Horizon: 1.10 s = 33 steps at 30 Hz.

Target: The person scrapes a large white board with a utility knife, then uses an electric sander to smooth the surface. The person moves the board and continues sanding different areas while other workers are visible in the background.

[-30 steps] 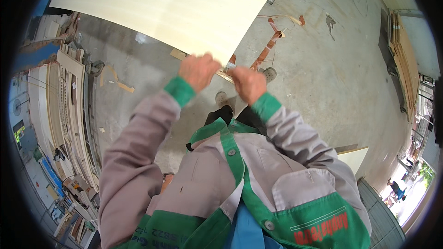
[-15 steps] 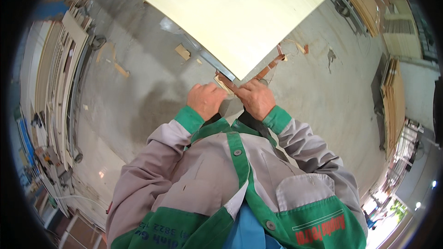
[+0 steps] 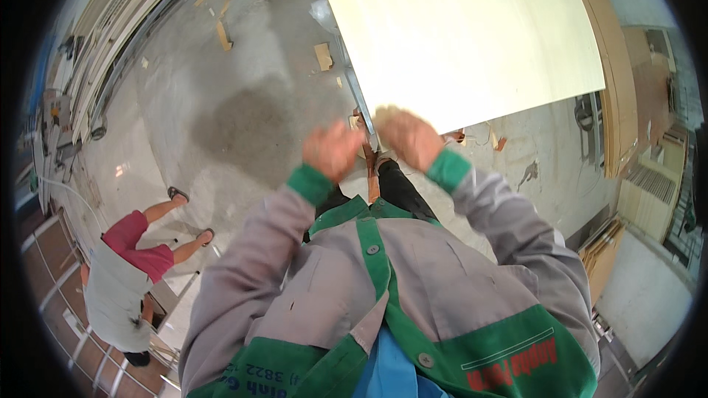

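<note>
A large pale yellow panel (image 3: 479,37) reaches toward me, its near corner just ahead of my hands. My right hand (image 3: 410,138) is over that corner, fingers curled and blurred by motion. My left hand (image 3: 334,150) is just left of the corner, also blurred, its fingers partly bent. Whether either hand grips anything is unclear. Between the hands, a reddish-brown strip (image 3: 372,166) runs down toward my legs. A grey metal bar (image 3: 359,96) shows along the panel's left edge.
Tan scraps lie on the concrete floor, including a rectangular piece (image 3: 323,57). Stacked boards (image 3: 140,11) stand at the upper left, and a brown board stack (image 3: 616,66) at the right. A person in red shorts (image 3: 133,273) is at the lower left.
My view has turned, so the panel sits farther right and its corner points differently. My right hand has come over the panel's corner. The person at the lower left has come into view.
</note>
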Motion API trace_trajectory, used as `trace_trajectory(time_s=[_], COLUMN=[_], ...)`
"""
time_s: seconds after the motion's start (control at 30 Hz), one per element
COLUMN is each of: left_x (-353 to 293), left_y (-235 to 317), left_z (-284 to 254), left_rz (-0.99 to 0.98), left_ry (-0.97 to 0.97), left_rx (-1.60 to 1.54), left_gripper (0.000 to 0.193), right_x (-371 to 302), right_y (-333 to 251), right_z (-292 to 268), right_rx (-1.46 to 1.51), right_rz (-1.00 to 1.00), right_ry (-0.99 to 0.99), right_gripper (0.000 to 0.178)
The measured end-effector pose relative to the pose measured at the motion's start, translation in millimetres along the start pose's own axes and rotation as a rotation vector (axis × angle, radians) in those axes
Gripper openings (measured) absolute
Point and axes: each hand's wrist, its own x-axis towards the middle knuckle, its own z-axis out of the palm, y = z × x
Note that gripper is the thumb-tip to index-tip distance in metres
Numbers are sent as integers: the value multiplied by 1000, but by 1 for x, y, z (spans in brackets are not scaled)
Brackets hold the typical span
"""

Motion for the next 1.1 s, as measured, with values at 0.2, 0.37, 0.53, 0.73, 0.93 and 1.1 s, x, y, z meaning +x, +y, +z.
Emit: trace_trajectory(time_s=[0.2,0.37,0.53,0.73,0.93,1.1], left_x=[12,93,-40,-41,61,63], left_y=[7,-39,64,94,18,36], left_z=[-2,-6,16,72,108,116], left_rz=[113,-186,-189,-833,-912,-1019], left_ry=[343,180,-291,144,236,364], left_rx=[-56,163,-189,-1084,-1082,-857], left_gripper=[11,20,27,58,79,87], right_x=[29,127,-41,-171,-191,-219], right_y=[32,77,28,39,100,129], right_z=[-22,-6,-30,-74,-118,-145], right_rx=[-37,-59,-38,442,637,531], right_rz=[-267,-119,-231,411,872,939], right_ry=[-59,-34,-484,-168,454,557], right_gripper=[37,23,21,15,13,11])
